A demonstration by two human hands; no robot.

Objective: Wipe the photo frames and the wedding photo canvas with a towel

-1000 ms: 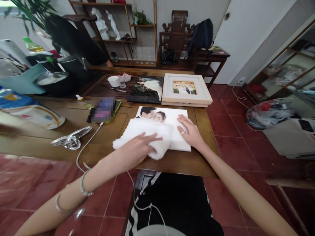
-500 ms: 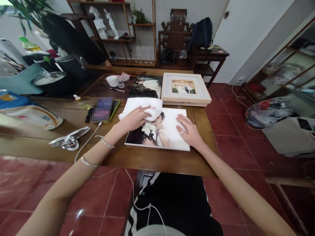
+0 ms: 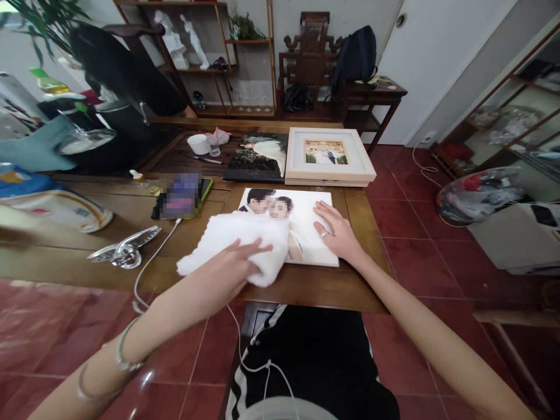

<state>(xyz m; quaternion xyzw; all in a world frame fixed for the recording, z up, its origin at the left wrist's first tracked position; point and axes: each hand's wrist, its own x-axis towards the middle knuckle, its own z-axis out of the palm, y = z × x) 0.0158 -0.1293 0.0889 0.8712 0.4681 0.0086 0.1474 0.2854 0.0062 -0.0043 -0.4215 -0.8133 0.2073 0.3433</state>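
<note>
A flat photo panel (image 3: 306, 230) showing a couple lies on the wooden table, close to its front edge. A fluffy white cloth (image 3: 227, 233) covers the panel's lower left and hangs past its edge. My left hand (image 3: 245, 259) has the cloth under its palm and presses it down, some fingers extended and others partly hidden. On the panel's right side rests my right hand (image 3: 335, 233), flat with fingers stretched and a ring on one finger; it holds nothing.
Behind the panel are a dark photo panel (image 3: 258, 154) and a pale wooden picture frame (image 3: 365, 163). To the left lie a charging phone (image 3: 184, 195), a shiny metal tool (image 3: 125, 246), a dropper bottle (image 3: 144, 182) and a blue-white bag (image 3: 52, 198). A white cup (image 3: 198, 143) stands farther back.
My left hand has slid the cloth toward me across the panel, uncovering its top left part. My right hand stays in place on the right side.
</note>
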